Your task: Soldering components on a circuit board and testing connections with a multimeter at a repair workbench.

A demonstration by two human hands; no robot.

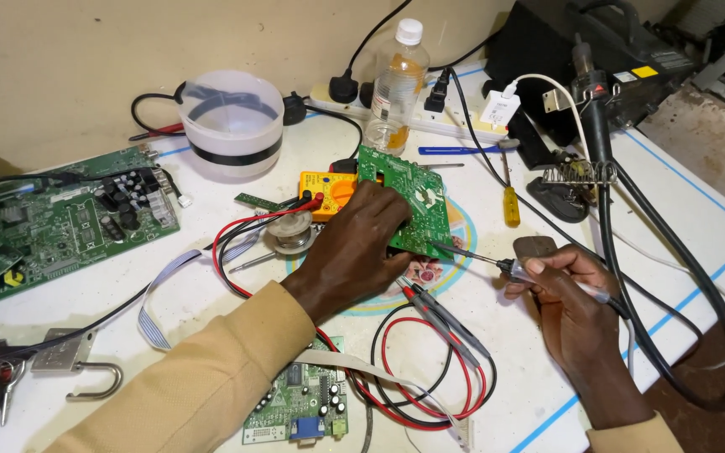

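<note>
My left hand (354,247) grips a green circuit board (404,197) and holds it tilted up above the white table (547,377). My right hand (568,294) holds a soldering iron (497,262) like a pen, with its thin tip touching the board's lower right edge. The iron's black cable runs off to the right. Behind the board lies a yellow multimeter (325,191), whose red and black leads (430,352) coil on the table below my hands.
A large green board (60,222) lies at the left, a small one (299,407) near my left sleeve. A white tub (231,122), plastic bottle (398,84), power strip (463,122), yellow screwdriver (509,201), iron stand (576,180), solder spool (291,231) and padlock with keys (69,365) surround them.
</note>
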